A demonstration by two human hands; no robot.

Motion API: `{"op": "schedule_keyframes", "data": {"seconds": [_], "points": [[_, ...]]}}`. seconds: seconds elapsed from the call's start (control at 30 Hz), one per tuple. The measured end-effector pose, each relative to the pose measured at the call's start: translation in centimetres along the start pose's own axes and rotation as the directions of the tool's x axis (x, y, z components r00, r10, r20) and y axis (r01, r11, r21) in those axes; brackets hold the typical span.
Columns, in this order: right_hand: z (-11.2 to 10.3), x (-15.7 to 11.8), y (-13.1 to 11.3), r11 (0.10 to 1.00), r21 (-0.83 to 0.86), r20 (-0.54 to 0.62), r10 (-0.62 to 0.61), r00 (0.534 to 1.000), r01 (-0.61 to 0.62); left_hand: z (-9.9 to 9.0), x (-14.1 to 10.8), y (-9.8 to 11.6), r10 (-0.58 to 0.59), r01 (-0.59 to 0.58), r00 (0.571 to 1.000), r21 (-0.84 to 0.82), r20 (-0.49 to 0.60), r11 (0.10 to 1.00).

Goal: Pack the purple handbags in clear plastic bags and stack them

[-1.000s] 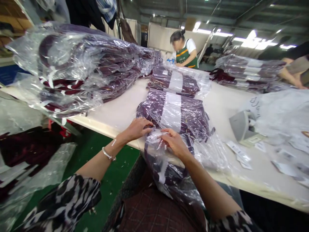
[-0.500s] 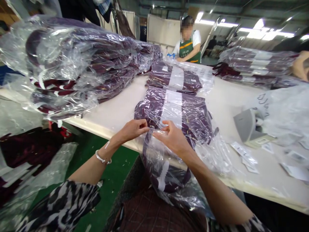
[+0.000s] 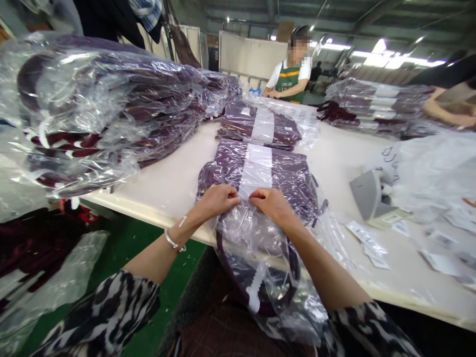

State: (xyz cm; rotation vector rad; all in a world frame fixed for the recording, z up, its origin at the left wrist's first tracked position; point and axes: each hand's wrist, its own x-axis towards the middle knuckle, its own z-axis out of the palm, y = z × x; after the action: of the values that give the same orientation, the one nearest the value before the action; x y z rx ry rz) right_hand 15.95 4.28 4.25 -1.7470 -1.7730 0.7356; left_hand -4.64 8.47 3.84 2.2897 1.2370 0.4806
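Though both hands pinch clear plastic, its edge is unclear.

At centre, the left hand and right hand partly hide the plastic bag. The frame's edge cuts off the upper-left pile.

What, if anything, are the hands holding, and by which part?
The left hand and the right hand seem to pinch the plastic bag by its film, at the near end of the white strip.
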Motion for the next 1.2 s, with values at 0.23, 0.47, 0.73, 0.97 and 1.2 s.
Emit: {"op": "schedule_keyframes", "data": {"seconds": [0.23, 0.47, 0.73, 0.97, 1.2], "points": [[1.5, 0.7, 2.2, 0.993, -0.114, -0.153, -0.028, 0.988, 0.010, 2.0, 0.8, 1.7, 0.028, 0.001, 0.995, 0.292, -0.094, 0.956], [-8.7, -7.6, 5.0, 0.997, 0.051, -0.507, 0.071, 0.859, -0.053, 3.3, 0.2, 0.5, 0.194, -0.133, 0.955, 0.261, -0.225, 0.956], [-22.3, -13.9, 17.6, 0.840, 0.212, -0.754, 0.466, 0.463, -0.500, 3.7, 1.5, -1.1, 0.157, -0.121, 0.971, 0.194, -0.179, 0.973], [-22.6, -9.8, 20.6, 0.708, 0.591, -0.521, 0.700, 0.488, -0.385, 4.2, 1.8, -1.4, 0.153, -0.114, 0.971, 0.202, -0.186, 0.973], [-26.0, -10.1, 22.3, 0.817, 0.404, -0.775, 0.545, 0.320, -0.413, 4.5, 1.8, -2.0, 0.165, -0.121, 0.962, 0.202, -0.218, 0.972]]}}
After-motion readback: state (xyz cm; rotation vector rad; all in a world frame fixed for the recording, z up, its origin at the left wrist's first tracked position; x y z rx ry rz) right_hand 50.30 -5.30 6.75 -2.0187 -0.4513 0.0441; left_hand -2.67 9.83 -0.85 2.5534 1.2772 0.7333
